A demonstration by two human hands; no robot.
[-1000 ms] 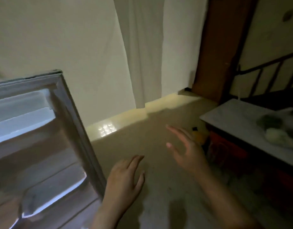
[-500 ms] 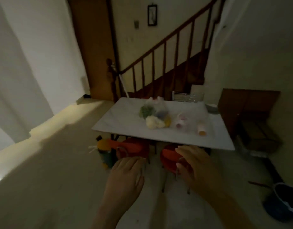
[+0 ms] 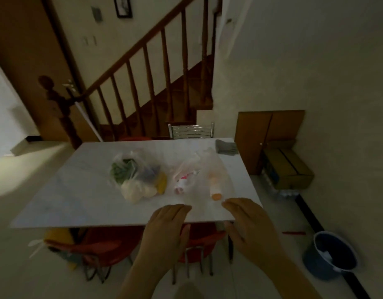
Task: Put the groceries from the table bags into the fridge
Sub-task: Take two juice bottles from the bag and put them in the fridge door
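A white table (image 3: 78,190) stands in front of me with two clear plastic bags on it. The left bag (image 3: 136,178) holds green leaves, pale round items and something yellow. The right bag (image 3: 199,175) holds a red-and-white packet and a bottle with an orange cap (image 3: 216,196). My left hand (image 3: 164,231) and my right hand (image 3: 249,229) hang over the table's near edge with relaxed fingers, holding nothing. My right fingertips are just short of the orange cap. The fridge is out of view.
Red chairs (image 3: 95,249) are tucked under the table, a metal chair (image 3: 190,130) stands behind it. A grey cloth (image 3: 226,146) lies at the far right corner. A cardboard box (image 3: 287,169) and a blue bucket (image 3: 331,255) sit on the floor at right; a staircase (image 3: 156,83) rises behind.
My view has swung from the open fridge door to the table and moved closer. Both empty hands now reach over the table's near edge.
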